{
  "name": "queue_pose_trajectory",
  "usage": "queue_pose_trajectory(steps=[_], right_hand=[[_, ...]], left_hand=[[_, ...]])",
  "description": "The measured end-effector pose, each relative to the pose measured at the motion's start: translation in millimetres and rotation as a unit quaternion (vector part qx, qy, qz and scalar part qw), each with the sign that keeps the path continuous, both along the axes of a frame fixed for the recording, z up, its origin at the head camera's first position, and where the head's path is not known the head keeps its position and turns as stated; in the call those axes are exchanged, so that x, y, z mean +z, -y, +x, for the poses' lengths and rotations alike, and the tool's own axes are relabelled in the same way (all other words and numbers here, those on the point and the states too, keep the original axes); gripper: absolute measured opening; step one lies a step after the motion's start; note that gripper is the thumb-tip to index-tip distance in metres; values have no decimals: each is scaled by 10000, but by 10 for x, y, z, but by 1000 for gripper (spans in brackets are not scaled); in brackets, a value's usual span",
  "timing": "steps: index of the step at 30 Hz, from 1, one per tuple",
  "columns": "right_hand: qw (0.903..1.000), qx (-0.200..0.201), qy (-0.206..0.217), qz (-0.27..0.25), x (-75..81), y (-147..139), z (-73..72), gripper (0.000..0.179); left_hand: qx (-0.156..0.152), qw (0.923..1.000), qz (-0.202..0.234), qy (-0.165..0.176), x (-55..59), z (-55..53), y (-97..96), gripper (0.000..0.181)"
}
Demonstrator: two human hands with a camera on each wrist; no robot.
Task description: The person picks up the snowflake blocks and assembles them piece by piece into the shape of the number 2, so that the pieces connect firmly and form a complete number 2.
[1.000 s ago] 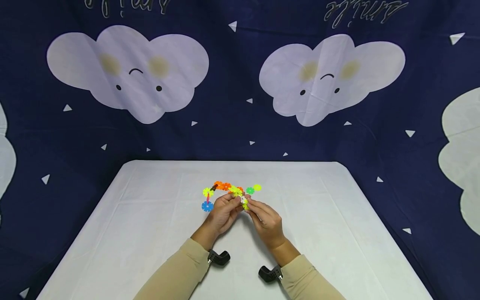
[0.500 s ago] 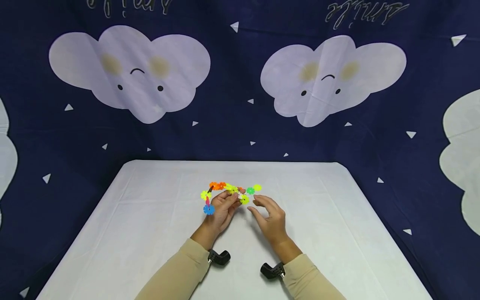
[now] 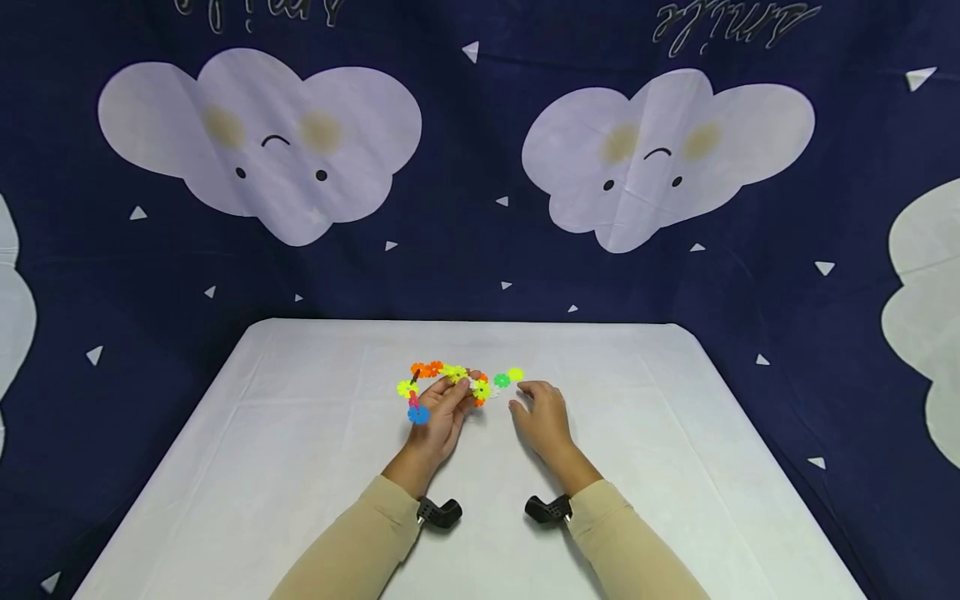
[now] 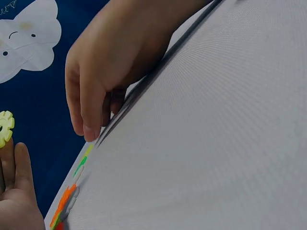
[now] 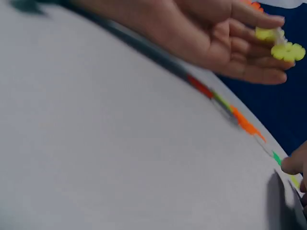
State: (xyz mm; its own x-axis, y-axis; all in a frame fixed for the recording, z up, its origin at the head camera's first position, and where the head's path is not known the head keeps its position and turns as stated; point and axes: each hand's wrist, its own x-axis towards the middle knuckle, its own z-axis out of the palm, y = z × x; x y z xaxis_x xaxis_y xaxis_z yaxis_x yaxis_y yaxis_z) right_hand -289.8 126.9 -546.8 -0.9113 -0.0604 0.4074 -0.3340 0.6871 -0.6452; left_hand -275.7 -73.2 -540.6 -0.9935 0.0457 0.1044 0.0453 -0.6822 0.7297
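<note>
Holding up a chain of flower-shaped discs (image 3: 433, 368) in the left hand (image 3: 442, 417), pinched between thumb and fingers, above the far half of the desk (image 3: 247, 467), slightly left of midway between the far corners. Over to the right hand (image 3: 546, 419): thumb and forefinger curved with a gap between, gripping nothing visible, just beside a loose yellow disc (image 3: 515, 374) towards the far edge. Touching it or not? Cannot tell.

Probably very light, this, and hard thin plastic by the look; rigid in each disc, yet likely to swing or twist along the chain, and apt to pop apart under a sideways tug. Best taken right beside a joint, by the flat faces; best to catch a loose one by the notched rim.

Now counting along the chain: one blue disc (image 3: 418, 414), one pink disc (image 3: 413, 400), one dark disc (image 3: 416, 377), two orange discs (image 3: 417, 369), at least four yellow, plus white pieces (image 5: 279, 36) too overlapped to number. Down on the desk: one green disc (image 3: 502, 380), at least one white disc (image 4: 79, 173), then orange pieces (image 5: 247, 125) and a red piece (image 5: 200, 86), too blurred for a sure count.
</note>
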Motion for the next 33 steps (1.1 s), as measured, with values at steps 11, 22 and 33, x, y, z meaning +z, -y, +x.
queue_pose_trajectory(steps=[11, 22, 33], right_hand=[[9962, 289, 234, 793, -71, -130, -508, 30], [9973, 484, -537, -104, -91, -148, -362, 18], [9360, 1057, 503, -3321, 49, -26, 157, 24]], left_hand=[[-263, 9994, 95, -201, -40, 24, -28, 13], [-250, 9993, 238, -167, -24, 15, -20, 5], [-204, 9997, 29, -93, -18, 18, 17, 21]])
